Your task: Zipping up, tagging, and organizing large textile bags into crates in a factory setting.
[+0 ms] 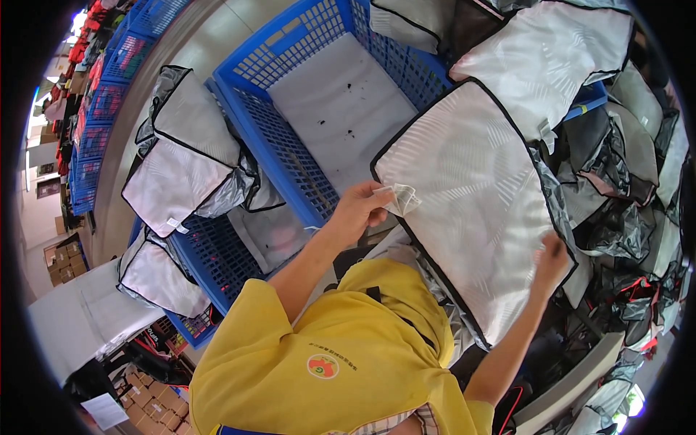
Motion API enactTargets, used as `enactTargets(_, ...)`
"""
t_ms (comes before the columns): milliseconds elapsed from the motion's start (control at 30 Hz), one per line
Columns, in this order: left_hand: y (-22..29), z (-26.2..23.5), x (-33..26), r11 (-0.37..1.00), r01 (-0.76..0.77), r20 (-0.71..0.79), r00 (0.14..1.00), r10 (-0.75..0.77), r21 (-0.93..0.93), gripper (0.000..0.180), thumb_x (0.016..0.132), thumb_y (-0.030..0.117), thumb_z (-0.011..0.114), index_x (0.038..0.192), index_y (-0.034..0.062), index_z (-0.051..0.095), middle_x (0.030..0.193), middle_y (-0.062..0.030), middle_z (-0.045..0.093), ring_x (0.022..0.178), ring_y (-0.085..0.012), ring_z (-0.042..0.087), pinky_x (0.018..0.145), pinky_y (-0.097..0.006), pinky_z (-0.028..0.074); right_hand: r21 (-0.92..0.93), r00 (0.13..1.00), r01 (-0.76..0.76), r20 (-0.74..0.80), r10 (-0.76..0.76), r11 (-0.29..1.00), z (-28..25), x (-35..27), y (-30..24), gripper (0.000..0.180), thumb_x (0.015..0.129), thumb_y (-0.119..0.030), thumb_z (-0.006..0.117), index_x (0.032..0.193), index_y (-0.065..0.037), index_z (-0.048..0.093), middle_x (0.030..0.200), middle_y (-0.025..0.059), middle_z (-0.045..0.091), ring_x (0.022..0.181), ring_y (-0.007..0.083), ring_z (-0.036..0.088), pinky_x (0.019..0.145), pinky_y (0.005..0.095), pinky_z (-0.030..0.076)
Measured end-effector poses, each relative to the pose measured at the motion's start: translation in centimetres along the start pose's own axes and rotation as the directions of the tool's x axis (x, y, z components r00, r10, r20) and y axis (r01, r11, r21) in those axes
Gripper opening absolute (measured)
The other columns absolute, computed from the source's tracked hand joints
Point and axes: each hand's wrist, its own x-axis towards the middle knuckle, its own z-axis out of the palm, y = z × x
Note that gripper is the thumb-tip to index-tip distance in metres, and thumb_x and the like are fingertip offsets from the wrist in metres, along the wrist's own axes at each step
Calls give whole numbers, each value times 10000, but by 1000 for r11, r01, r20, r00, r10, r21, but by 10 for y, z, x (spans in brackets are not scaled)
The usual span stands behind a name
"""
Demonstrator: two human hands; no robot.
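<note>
A white fabric piece with black-piped edges and a faint striped sheen (471, 181) lies in front of me, silvery material showing along its right edge. My left hand (357, 212) pinches a small white label (403, 200) at the piece's left edge. Over the piece's lower right part is my right hand (552, 262), its fingers curled and slightly blurred. A small dark spot shows at those fingers; I cannot make out what it is.
A blue plastic crate (290, 36) with a white liner stands beyond my left hand. Similar white pieces (181, 174) drape over a second blue crate (210, 246) at left. Another white piece (551, 58) lies far right, near heaped grey and silvery pieces (616, 159).
</note>
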Motion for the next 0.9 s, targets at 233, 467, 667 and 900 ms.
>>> enactTargets(233,-2,-6,-2,998,33,41,999,-35,51,223,1009,216,719,1128,27,710,928,-17,684,708,-103,602,591,-251,438,-219,883,-263,-447,143,940,-69,-20,162,603,1018,-556,636,1078,39,712,959,130,756,867,255,699,790,375,527)
enactTargets(467,3,8,-10,998,26,48,998,-29,66,259,1023,265,712,1158,46,736,931,10,673,735,-92,589,634,-241,445,157,871,-183,-432,234,970,-41,-31,223,597,1036,-505,649,959,85,689,810,65,680,745,163,568,716,323,489)
enactTargets(667,0,5,-12,997,10,18,1000,-11,74,258,1026,280,708,1142,52,744,920,10,666,745,-79,588,632,-239,444,82,875,-95,-468,123,992,-50,-17,210,556,1050,-467,648,950,79,665,785,34,623,712,141,515,660,322,483)
enactTargets(900,0,8,-12,993,1,-10,1000,0,118,252,1032,267,698,1148,47,739,894,15,655,747,-73,586,618,-243,430,329,896,-265,-264,357,907,-74,27,177,526,1020,-525,666,1033,1,668,853,39,610,686,119,545,567,287,457)
